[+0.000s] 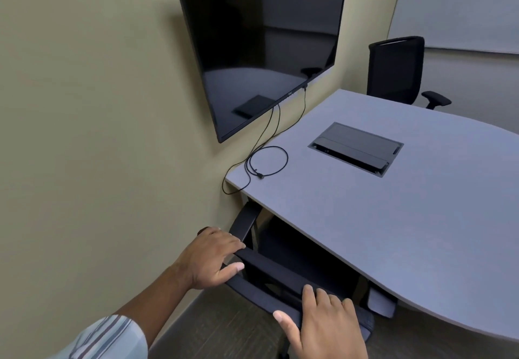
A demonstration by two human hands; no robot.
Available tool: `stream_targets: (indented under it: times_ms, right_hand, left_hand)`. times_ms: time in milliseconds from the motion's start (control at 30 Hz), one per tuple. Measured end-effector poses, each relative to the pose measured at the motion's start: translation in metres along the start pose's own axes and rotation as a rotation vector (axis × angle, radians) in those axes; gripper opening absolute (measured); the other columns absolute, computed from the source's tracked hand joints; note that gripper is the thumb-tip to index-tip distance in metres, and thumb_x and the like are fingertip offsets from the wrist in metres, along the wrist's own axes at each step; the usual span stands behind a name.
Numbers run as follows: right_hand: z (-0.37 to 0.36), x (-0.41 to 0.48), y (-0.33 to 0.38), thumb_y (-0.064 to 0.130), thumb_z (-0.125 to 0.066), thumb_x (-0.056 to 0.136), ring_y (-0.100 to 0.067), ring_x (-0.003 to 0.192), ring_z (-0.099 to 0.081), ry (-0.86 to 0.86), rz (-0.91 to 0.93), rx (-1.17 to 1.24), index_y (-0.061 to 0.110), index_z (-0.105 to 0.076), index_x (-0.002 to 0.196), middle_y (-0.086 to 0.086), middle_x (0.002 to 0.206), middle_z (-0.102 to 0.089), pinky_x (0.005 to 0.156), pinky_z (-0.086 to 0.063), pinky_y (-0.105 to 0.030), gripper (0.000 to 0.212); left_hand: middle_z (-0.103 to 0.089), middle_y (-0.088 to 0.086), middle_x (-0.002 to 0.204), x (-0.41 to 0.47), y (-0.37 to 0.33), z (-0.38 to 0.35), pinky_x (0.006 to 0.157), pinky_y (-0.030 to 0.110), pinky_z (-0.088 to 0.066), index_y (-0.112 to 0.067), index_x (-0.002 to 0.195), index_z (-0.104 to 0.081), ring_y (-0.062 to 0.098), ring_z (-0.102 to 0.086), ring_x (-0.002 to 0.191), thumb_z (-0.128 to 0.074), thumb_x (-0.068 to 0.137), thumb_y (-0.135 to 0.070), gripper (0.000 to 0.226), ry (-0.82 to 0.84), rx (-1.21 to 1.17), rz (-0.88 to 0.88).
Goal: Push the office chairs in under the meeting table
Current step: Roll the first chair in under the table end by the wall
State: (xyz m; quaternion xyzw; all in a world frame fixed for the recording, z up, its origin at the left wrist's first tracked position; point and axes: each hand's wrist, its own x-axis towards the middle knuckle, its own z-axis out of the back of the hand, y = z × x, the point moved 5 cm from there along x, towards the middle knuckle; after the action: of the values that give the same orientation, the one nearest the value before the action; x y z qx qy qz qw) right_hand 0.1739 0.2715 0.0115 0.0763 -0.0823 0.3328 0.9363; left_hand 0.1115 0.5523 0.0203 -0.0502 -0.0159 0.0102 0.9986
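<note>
While fingers point(309, 292) wrap its backrest, near chair point(283, 280) under meeting table point(407, 218)

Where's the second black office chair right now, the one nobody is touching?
In the head view, the untouched black mesh-backed office chair stands upper right, behind the far edge of the grey meeting table, beneath the whiteboard.
</note>
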Motion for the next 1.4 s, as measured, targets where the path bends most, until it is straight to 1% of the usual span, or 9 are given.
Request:
stream_targets:
  times_ms: [100, 167, 300, 433, 500, 867, 1067, 1267, 1400]
  right_hand:
    - [-0.005, 0.009, 0.000, 0.083, -0.019, 0.103, -0.030, 0.054, -0.065, -0.037, -0.007, 0.009, 0.011, -0.076, 0.087, -0.009, 0.067, -0.067, 0.051, -0.051, -0.047, 0.094]
    - [-0.010, 0.013, 0.001, 0.082, -0.019, 0.104, -0.034, 0.064, -0.073, -0.021, -0.030, 0.000, 0.009, -0.079, 0.092, -0.014, 0.078, -0.075, 0.055, -0.056, -0.048, 0.095]
    - [-0.018, 0.022, -0.001, 0.077, -0.022, 0.107, -0.037, 0.093, -0.076, 0.070, -0.057, -0.005, 0.009, -0.079, 0.115, -0.015, 0.106, -0.079, 0.077, -0.062, -0.052, 0.089]
    - [-0.019, 0.027, 0.001, 0.077, -0.025, 0.106, -0.033, 0.105, -0.072, 0.116, -0.171, -0.025, 0.011, -0.075, 0.126, -0.008, 0.114, -0.078, 0.101, -0.056, -0.053, 0.085]
    - [-0.022, 0.031, 0.006, 0.077, -0.028, 0.106, -0.033, 0.107, -0.071, 0.106, -0.222, -0.045, 0.010, -0.074, 0.126, -0.008, 0.115, -0.078, 0.105, -0.054, -0.053, 0.083]
    - [-0.031, 0.063, 0.013, 0.075, -0.028, 0.107, -0.026, 0.091, -0.070, 0.032, -0.320, -0.062, 0.016, -0.071, 0.109, -0.001, 0.098, -0.076, 0.087, -0.054, -0.046, 0.074]
    - [-0.033, 0.067, 0.017, 0.073, -0.029, 0.107, -0.024, 0.076, -0.061, 0.002, -0.335, -0.059, 0.018, -0.064, 0.098, 0.004, 0.082, -0.065, 0.077, -0.048, -0.045, 0.067]
    - [-0.031, 0.075, 0.027, 0.073, -0.028, 0.108, -0.021, 0.072, -0.059, -0.036, -0.331, -0.035, 0.019, -0.064, 0.095, 0.004, 0.078, -0.064, 0.075, -0.050, -0.044, 0.066]
    - [-0.027, 0.085, 0.031, 0.070, -0.033, 0.108, -0.019, 0.062, -0.050, -0.078, -0.315, -0.036, 0.021, -0.054, 0.082, 0.007, 0.068, -0.054, 0.065, -0.041, -0.040, 0.060]
  left_hand:
    - [-0.071, -0.006, 0.139, 0.010, 0.009, -0.006, 0.114, 0.042, -0.043, -0.025, 0.142, -0.069, 0.015, -0.062, 0.130, -0.048, 0.103, -0.062, 0.058, -0.002, 0.004, -0.025]
    - [-0.071, -0.008, 0.140, 0.015, 0.017, -0.011, 0.116, 0.043, -0.043, -0.026, 0.142, -0.068, 0.015, -0.062, 0.132, -0.049, 0.103, -0.063, 0.058, -0.023, 0.012, -0.035]
    - [-0.071, -0.008, 0.142, 0.032, 0.030, -0.016, 0.116, 0.045, -0.044, -0.027, 0.144, -0.068, 0.016, -0.062, 0.134, -0.043, 0.104, -0.066, 0.061, -0.028, 0.033, -0.069]
    - [-0.075, -0.006, 0.135, 0.046, 0.037, -0.017, 0.110, 0.047, -0.049, -0.025, 0.137, -0.073, 0.017, -0.067, 0.127, -0.043, 0.104, -0.066, 0.061, -0.044, 0.025, -0.114]
    - [-0.076, -0.006, 0.134, 0.055, 0.046, -0.017, 0.109, 0.047, -0.049, -0.025, 0.136, -0.074, 0.018, -0.068, 0.126, -0.043, 0.103, -0.067, 0.061, -0.050, 0.025, -0.133]
    - [-0.079, -0.002, 0.124, 0.097, 0.069, -0.006, 0.106, 0.050, -0.052, -0.020, 0.134, -0.075, 0.020, -0.072, 0.117, -0.034, 0.105, -0.070, 0.071, -0.059, 0.023, -0.238]
    - [-0.080, -0.005, 0.119, 0.104, 0.075, -0.005, 0.103, 0.047, -0.053, -0.021, 0.132, -0.076, 0.019, -0.073, 0.113, -0.033, 0.105, -0.073, 0.072, -0.072, 0.025, -0.265]
    - [-0.081, -0.008, 0.115, 0.108, 0.088, -0.003, 0.099, 0.045, -0.053, -0.023, 0.131, -0.077, 0.017, -0.073, 0.108, -0.035, 0.104, -0.075, 0.072, -0.091, -0.009, -0.289]
    - [-0.082, -0.008, 0.108, 0.116, 0.095, 0.000, 0.093, 0.043, -0.055, -0.023, 0.122, -0.080, 0.018, -0.075, 0.102, -0.038, 0.104, -0.073, 0.068, -0.140, -0.034, -0.292]
